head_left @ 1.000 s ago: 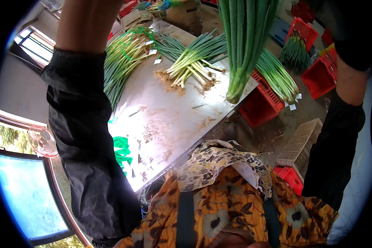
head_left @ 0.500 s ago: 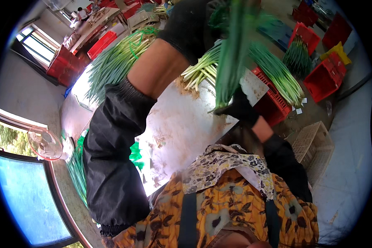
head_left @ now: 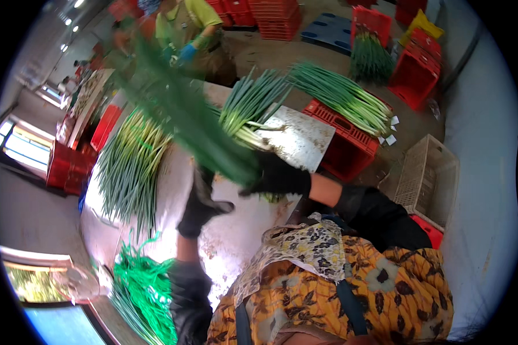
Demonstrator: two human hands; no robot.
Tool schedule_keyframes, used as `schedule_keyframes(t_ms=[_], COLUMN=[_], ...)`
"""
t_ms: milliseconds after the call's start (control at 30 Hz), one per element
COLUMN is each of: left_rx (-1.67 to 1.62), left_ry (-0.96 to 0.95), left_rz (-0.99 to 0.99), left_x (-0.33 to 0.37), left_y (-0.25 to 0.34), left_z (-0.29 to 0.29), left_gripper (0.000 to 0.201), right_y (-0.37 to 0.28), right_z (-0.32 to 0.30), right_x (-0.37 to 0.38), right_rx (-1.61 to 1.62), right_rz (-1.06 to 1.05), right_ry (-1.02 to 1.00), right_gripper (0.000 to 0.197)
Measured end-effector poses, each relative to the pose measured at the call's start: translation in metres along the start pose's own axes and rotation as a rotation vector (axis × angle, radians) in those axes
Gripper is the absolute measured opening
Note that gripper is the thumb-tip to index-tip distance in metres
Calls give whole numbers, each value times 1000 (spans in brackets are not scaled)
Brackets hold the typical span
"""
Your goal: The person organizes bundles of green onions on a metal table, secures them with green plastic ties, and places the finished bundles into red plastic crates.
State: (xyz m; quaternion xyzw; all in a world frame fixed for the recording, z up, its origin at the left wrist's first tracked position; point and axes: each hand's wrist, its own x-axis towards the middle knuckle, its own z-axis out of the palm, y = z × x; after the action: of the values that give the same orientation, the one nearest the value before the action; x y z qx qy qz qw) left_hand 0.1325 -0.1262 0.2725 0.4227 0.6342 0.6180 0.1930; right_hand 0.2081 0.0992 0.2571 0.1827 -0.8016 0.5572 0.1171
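My right hand (head_left: 281, 175), in a black glove, is closed around the lower end of a bunch of green onions (head_left: 184, 112). The bunch slants up and to the left over the table, its leaf end blurred by motion. My left hand (head_left: 200, 208), also black-gloved, is just below the bunch with thumb and fingers spread and nothing in it. Its fingertips come close to the leaves; whether they touch, I cannot tell. Beyond the held bunch, more green onions (head_left: 247, 109) lie on the metal table (head_left: 227, 230). A large pile of green onions (head_left: 133, 167) lies at the left.
Green ties (head_left: 144, 287) hang at the near left table edge. Green onions (head_left: 345, 98) lie across a red crate (head_left: 351, 144) at the right. A beige crate (head_left: 429, 178) stands nearer the wall. Across the table is a co-worker in a yellow-green shirt (head_left: 204, 17).
The held bunch has swung from near upright to a leftward slant. My left hand has come down from the upper leaves to below the bunch. The view has also shifted.
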Motion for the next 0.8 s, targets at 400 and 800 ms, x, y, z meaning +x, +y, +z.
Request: schedule_keyframes(t_ms=[400,800], left_rx=[-516,-380], left_ry=[576,698], left_rz=[6,-532], left_x=[185,166], left_y=[19,-81], left_z=[109,88], left_gripper=[44,41], right_y=[42,342], right_z=[-129,-479], right_x=[-7,-102], right_rx=[87,-898], right_rz=[101,406], right_ry=[212,425], right_gripper=[79,77])
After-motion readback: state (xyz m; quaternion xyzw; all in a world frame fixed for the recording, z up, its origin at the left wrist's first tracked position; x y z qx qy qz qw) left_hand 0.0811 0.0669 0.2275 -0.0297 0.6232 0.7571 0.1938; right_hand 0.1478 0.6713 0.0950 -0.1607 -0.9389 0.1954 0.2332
